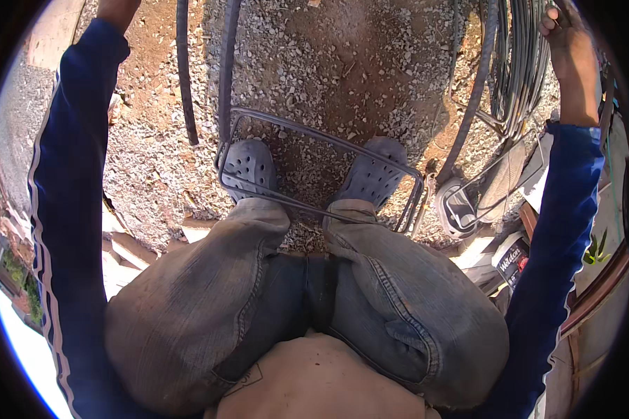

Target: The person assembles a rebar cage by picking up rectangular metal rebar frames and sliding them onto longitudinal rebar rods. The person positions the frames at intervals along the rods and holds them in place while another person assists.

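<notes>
A rectangular stirrup of bent steel bar (321, 141) stands across my two grey clogs, joined or touching ribbed steel bars at its corners; I cannot tell which. One long bar (228, 66) runs away from its left corner, another (476, 105) lies on its right. My left hand (119, 11) is at the top left, only its wrist end visible, with the fingers outside the picture. At the top right, beside a bundle of thin steel rods (521, 66), my right hand (569, 52) has its fingers curled; what they hold, if anything, is hard to make out.
A shorter bar (184, 77) lies on the gravel left of the stirrup. To the right are a second thin bent frame (507, 171), a grey shoe-like thing (458, 209) and a dark printed package (513, 258). Broken pale pieces (133, 250) lie beside my left knee.
</notes>
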`<action>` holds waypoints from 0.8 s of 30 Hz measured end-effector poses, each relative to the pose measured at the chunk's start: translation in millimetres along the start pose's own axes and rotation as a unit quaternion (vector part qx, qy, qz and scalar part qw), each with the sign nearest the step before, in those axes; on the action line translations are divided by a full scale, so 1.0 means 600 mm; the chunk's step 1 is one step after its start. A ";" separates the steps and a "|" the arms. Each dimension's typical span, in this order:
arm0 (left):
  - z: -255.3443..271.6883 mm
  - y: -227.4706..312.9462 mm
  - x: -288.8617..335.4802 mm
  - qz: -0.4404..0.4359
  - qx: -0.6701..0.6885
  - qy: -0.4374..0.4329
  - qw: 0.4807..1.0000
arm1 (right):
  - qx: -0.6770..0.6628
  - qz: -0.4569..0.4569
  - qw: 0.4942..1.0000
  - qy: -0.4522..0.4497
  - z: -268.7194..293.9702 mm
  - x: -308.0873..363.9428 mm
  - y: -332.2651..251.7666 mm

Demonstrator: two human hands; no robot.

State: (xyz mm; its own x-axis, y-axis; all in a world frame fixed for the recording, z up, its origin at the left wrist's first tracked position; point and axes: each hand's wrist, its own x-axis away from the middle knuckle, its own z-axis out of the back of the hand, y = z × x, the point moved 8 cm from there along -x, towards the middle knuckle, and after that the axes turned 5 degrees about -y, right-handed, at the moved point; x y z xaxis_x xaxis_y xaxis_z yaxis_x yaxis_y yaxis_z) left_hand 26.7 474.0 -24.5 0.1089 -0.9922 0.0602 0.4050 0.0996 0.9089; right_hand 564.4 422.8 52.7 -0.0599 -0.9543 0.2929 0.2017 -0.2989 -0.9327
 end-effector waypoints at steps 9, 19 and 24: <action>-0.045 -0.150 0.526 0.125 -0.184 -0.356 0.908 | 0.509 -0.175 0.794 -0.283 -0.166 0.469 0.240; 0.061 -0.064 0.537 0.185 -0.058 -0.219 0.956 | 0.115 -0.143 0.962 -0.202 -0.196 0.489 0.148; 0.063 -0.040 0.555 0.323 0.149 -0.157 0.921 | -0.032 -0.277 0.949 -0.150 -0.191 0.483 0.186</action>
State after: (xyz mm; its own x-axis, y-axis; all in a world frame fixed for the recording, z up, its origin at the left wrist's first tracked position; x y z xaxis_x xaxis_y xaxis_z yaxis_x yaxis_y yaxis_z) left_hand 19.1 138.6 -10.7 -0.0462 -0.7103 0.7024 0.0761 0.6986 0.7115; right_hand 457.4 112.5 9.4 0.1427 -0.6095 0.7798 0.1607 -0.7631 -0.6259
